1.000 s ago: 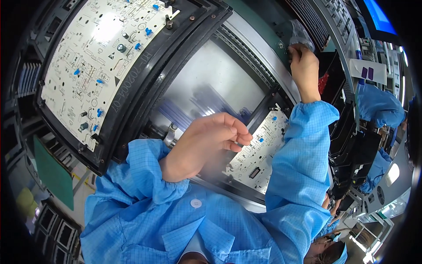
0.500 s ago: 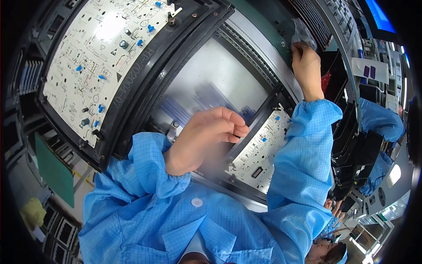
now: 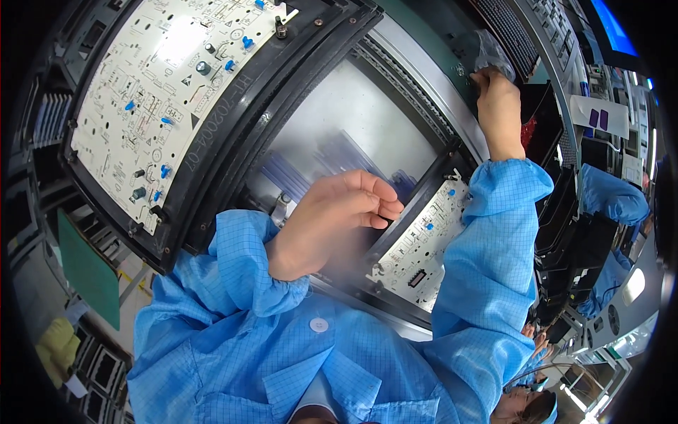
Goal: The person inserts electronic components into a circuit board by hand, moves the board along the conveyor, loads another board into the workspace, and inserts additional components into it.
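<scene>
My right hand reaches to the far right, its thumb and fingertips closed at the near edge of a crumpled clear plastic bag. Small clear bits lie beside the bag on the green surface. In front of my chest hovers my left hand, fingers curled together; whatever they hold, if anything, is hidden. Beneath it and to the right sits a white circuit board with blue parts, in a black carrier. A larger white circuit board with blue and dark components fills another black frame at left.
Between the two carriers runs a metal conveyor bed with a chain rail along its far side. Green sheet hangs at lower left. Black trays stand right of my arm. Other people in blue work farther right.
The view has shifted slightly, so the scene sits a little farther right. Both hands keep nearly the same poses, the right one still at the plastic bag.
</scene>
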